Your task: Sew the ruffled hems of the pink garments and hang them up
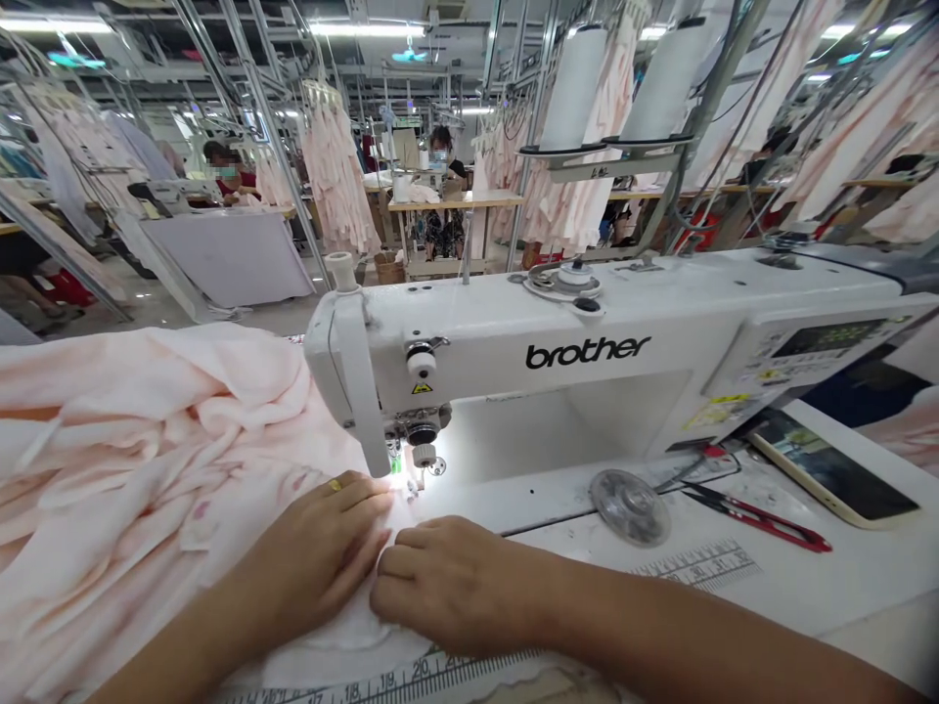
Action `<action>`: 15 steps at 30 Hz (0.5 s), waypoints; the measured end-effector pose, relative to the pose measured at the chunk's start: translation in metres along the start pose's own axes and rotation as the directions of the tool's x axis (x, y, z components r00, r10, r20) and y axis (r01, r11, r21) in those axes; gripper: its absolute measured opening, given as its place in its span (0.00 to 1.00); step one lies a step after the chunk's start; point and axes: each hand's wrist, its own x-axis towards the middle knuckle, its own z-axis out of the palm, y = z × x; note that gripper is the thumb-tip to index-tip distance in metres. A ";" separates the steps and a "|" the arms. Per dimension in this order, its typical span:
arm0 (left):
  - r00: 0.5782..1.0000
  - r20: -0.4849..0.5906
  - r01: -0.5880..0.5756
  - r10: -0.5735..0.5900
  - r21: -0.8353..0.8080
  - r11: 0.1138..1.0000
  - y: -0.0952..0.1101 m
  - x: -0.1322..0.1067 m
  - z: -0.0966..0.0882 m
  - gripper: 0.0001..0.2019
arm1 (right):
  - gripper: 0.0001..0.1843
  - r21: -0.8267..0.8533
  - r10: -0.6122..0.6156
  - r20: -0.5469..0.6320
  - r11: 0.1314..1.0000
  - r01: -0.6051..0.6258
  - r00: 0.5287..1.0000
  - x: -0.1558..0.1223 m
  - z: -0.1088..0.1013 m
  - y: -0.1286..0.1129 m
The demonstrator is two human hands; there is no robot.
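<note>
Pale pink fabric (183, 460) lies in loose folds left of a white brother sewing machine (499, 342). A light shines on the fabric at the needle area (411, 479). My left hand (330, 543), with a ring on one finger, lies on the fabric, its fingers stretched toward the presser foot and fingertips just beside it. Close in front of the needle, my right hand (447, 587) is closed, fingers curled on the fabric's near edge. The hands are almost touching. What lies under the fingertips is hidden.
Right of the hands are a clear plastic bobbin-like disc (631, 506), red thread snips (763, 518) and a phone (832, 464). A printed ruler (418, 675) runs along the front. Thread cones (576, 88) stand above. Behind are co-workers at other tables and hanging pink garments (337, 171).
</note>
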 end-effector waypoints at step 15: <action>0.946 -0.011 0.300 -0.325 -0.351 0.887 0.000 0.011 0.002 0.08 | 0.09 0.558 0.448 -0.409 0.812 -0.171 0.795 0.000 -0.011 0.027</action>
